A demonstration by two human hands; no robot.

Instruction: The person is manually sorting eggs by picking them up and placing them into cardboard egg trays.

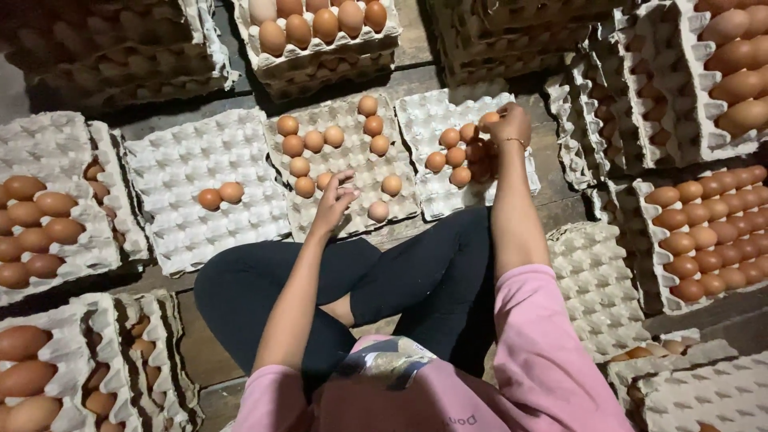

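Your right hand point(510, 124) clasping one brown egg point(488, 120) over the right tray point(512, 182), about eight eggs there, some shadowed, your left hand point(334, 200) loose-fingered, empty, on the middle tray point(336, 220) with eleven eggs, left tray point(184, 172) holding two, surrounding stacks cut off.

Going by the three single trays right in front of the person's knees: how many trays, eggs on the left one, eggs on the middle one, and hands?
Grey pulp trays: 3
Brown eggs on left tray: 2
Brown eggs on middle tray: 12 in view
Hands: 2, left hand, right hand
Total: 19
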